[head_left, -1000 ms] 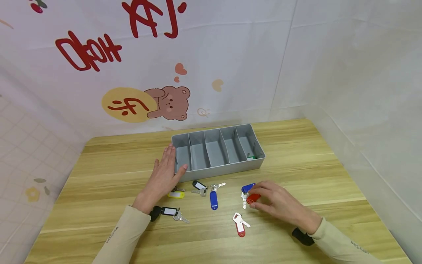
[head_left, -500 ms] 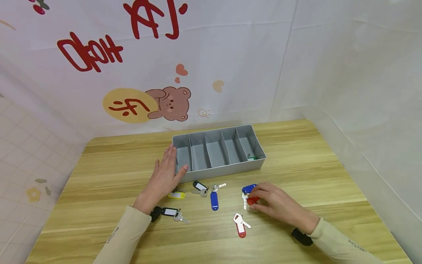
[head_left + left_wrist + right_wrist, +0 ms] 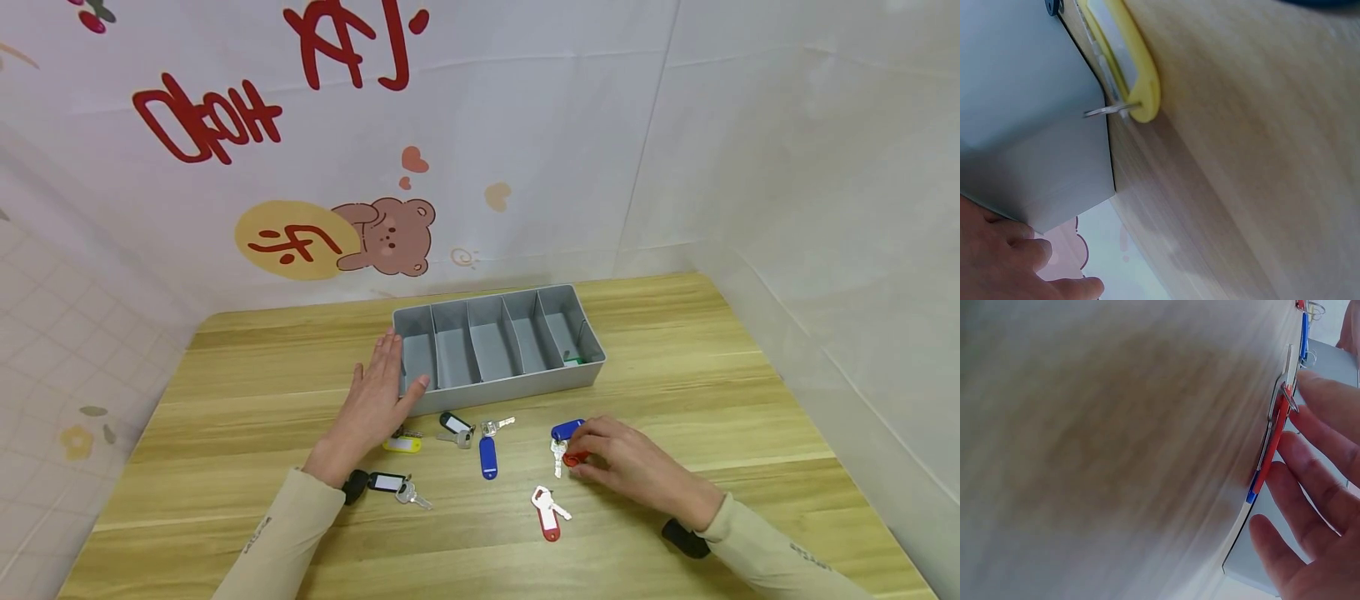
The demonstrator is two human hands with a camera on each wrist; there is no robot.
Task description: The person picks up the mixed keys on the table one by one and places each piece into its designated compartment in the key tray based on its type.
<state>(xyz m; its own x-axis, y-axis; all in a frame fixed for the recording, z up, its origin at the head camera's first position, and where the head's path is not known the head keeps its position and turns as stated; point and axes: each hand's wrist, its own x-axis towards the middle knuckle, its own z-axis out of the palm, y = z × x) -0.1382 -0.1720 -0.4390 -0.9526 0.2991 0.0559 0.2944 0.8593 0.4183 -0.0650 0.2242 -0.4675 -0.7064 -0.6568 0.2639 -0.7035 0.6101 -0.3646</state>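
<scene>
My left hand (image 3: 372,398) rests with extended fingers against the left end of the grey five-compartment box (image 3: 502,388), its thumb over the front rim. In the head view my right hand (image 3: 628,463) holds a red key tag (image 3: 573,459) between thumb and fingers, low over the table; the hand covers most of it. The right wrist view shows the red key tag (image 3: 1275,442) edge-on, with a metal ring near the thumb. Right beside it lies a blue key tag (image 3: 567,430) with a silver key (image 3: 558,457).
Another red-tagged key (image 3: 548,522), a second blue tag (image 3: 488,458), two black tags (image 3: 387,482) and a yellow tag (image 3: 402,444) lie in front of the box. A green tag (image 3: 573,362) sits in the rightmost compartment. White printed cloth (image 3: 555,150) stands behind the table.
My right fingers have closed in slightly over the red key tag, so less of it shows. The left hand stays at the box, and the whole view has shifted very slightly.
</scene>
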